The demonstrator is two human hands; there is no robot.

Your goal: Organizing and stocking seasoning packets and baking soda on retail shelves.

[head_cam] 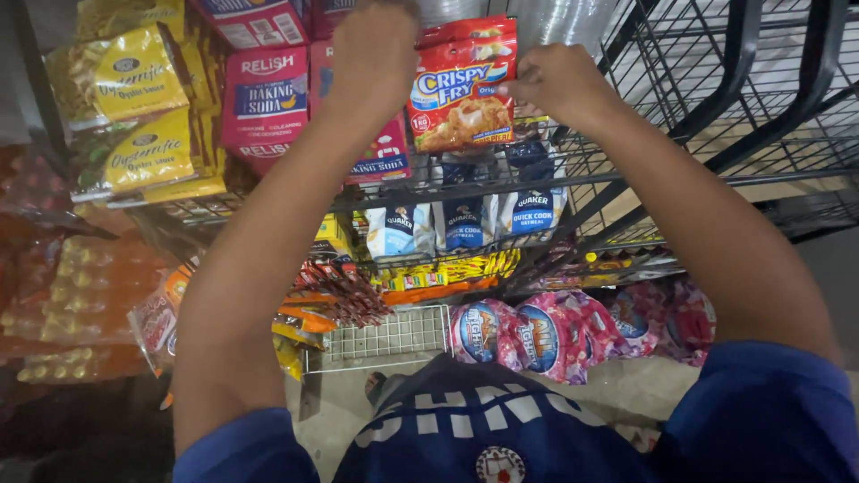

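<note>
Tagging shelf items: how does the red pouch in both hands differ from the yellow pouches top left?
The red pouch is held upright by the left hand and right hand; the yellow pouches sit untouched on the wire rack. The red pouch shows fried food on its front; the yellow pouches show a dark oval label. The red pouch is single, the yellow pouches stacked. Both are glossy packets.

Light came from above and ahead, bright on my forearms and the red packet (463, 85), which showed soft glare on its foil. The lower left corner sat deep in shadow, orange packs (76, 304) murky there. My left hand (374, 55) was slightly motion-blurred. Wide lens bowed the rack wires (716, 98) at the edges.
</note>
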